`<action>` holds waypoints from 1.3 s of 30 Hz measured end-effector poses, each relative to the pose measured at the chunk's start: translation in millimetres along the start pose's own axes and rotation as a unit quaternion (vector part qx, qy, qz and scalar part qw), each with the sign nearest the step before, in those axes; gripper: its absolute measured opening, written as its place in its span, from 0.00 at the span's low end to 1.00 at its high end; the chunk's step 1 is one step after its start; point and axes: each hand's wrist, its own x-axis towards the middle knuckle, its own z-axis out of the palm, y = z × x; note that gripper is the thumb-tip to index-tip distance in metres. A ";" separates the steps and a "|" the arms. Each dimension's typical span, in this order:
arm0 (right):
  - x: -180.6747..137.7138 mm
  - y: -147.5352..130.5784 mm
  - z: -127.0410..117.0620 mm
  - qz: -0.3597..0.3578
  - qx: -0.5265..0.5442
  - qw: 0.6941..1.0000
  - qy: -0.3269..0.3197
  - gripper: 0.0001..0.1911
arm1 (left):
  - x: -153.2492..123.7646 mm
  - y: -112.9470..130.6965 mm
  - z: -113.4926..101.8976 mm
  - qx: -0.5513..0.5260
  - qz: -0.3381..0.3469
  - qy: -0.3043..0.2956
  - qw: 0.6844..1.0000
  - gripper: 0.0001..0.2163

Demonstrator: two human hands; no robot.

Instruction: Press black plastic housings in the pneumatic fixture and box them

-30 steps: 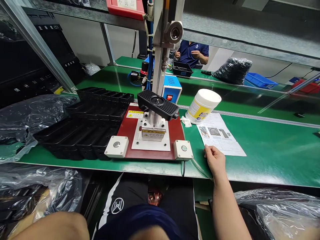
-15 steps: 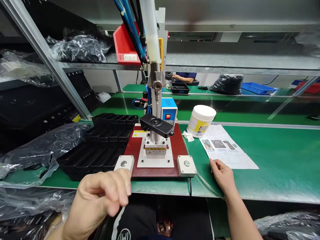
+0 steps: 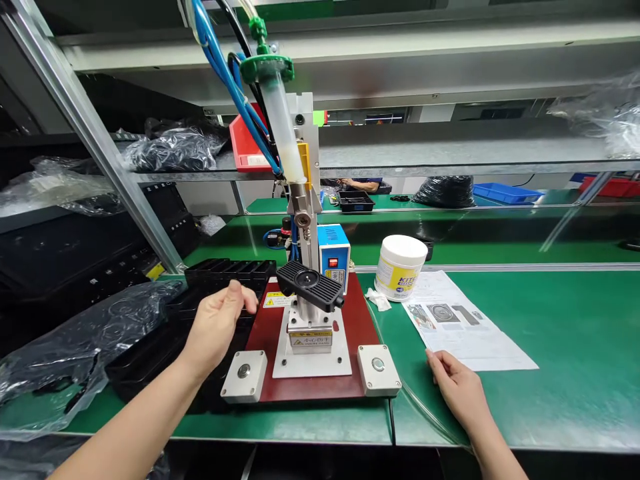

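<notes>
My left hand (image 3: 220,327) is raised over the black trays, just left of the press. Its fingers curl loosely with the thumb apart, and no object shows between them. Nearest to it is an oblong black ribbed part (image 3: 323,290) with a round disc, seated on the metal fixture (image 3: 310,343). Above that part hangs the nozzle of a dispensing press (image 3: 301,207) with a milky syringe (image 3: 280,123). At the near left corner of a printed sheet of paper (image 3: 480,343) rests my right hand (image 3: 460,387), fingers curled together; what they pinch, if anything, is hidden.
Two button boxes (image 3: 243,377) (image 3: 379,371) flank the red base plate (image 3: 320,389). Black trays (image 3: 145,353) and plastic bags (image 3: 90,333) lie left. A white tub (image 3: 400,267) and crumpled tissue (image 3: 379,300) stand right. Across the bench, a person's arm (image 3: 363,187) shows.
My left hand has moved forward and up, from over the front edge to beside the press. The view has tilted upward. My right hand stays by the sheet's corner.
</notes>
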 end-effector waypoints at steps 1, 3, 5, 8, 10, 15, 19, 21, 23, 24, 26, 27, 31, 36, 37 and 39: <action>0.1 -0.3 0.0 -0.002 -0.003 1.000 0.002 0.30 | 9.4 -3.3 0.4 0.011 0.005 0.021 1.000 0.20; 0.7 -1.5 0.4 -0.006 -0.007 1.000 0.007 0.30 | 27.0 -8.9 2.8 0.003 0.005 0.014 1.000 0.16; 1.6 -2.7 1.1 -0.008 -0.008 1.000 0.008 0.30 | 41.8 -12.6 7.1 -0.035 -0.015 -0.049 0.998 0.24; 1.9 -3.4 2.0 -0.015 -0.004 1.000 0.009 0.30 | 58.1 -14.7 15.1 -0.089 -0.066 -0.178 0.978 0.40; 1.3 -3.7 2.4 -0.017 0.000 1.000 0.011 0.30 | 65.5 -14.7 20.0 -0.116 -0.097 -0.245 0.957 0.46; -1.2 -6.4 3.5 -0.033 0.017 0.999 0.016 0.30 | 75.7 -15.8 28.5 -0.140 -0.120 -0.259 0.948 0.41; -1.2 -8.4 4.6 -0.043 0.027 0.998 0.025 0.30 | 77.6 -17.8 31.5 -0.157 -0.127 -0.238 0.950 0.39; -1.4 -9.0 4.6 -0.042 0.033 0.998 0.026 0.30 | 76.9 -18.0 32.3 -0.161 -0.128 -0.219 0.954 0.38; -2.1 -9.7 4.4 -0.042 0.038 0.998 0.025 0.30 | 75.8 -18.3 33.2 -0.160 -0.127 -0.203 0.957 0.38; -2.5 -10.0 4.2 -0.042 0.041 0.998 0.025 0.30 | 75.2 -18.8 33.6 -0.159 -0.125 -0.199 0.959 0.38; -3.1 -10.7 3.8 -0.042 0.046 0.998 0.024 0.30 | 74.1 -20.5 34.2 -0.161 -0.121 -0.191 0.961 0.38; -3.3 -10.9 3.7 -0.042 0.049 0.998 0.024 0.30 | 73.6 -21.5 34.4 -0.162 -0.120 -0.186 0.962 0.38; -2.2 -9.8 4.6 -0.045 0.057 0.997 0.023 0.30 | 72.7 -23.8 34.1 -0.167 -0.123 -0.174 0.963 0.38; -3.0 -3.8 5.4 -0.023 0.043 0.999 0.022 0.29 | 69.5 -22.0 35.0 -0.165 -0.150 -0.214 0.951 0.38; -3.3 -2.5 5.1 -0.021 0.041 0.999 0.017 0.28 | 68.0 -22.3 34.5 -0.160 -0.149 -0.210 0.953 0.39; -2.2 -1.0 4.0 -0.021 0.038 0.999 0.010 0.28 | 63.0 -23.9 30.7 -0.145 -0.133 -0.185 0.963 0.42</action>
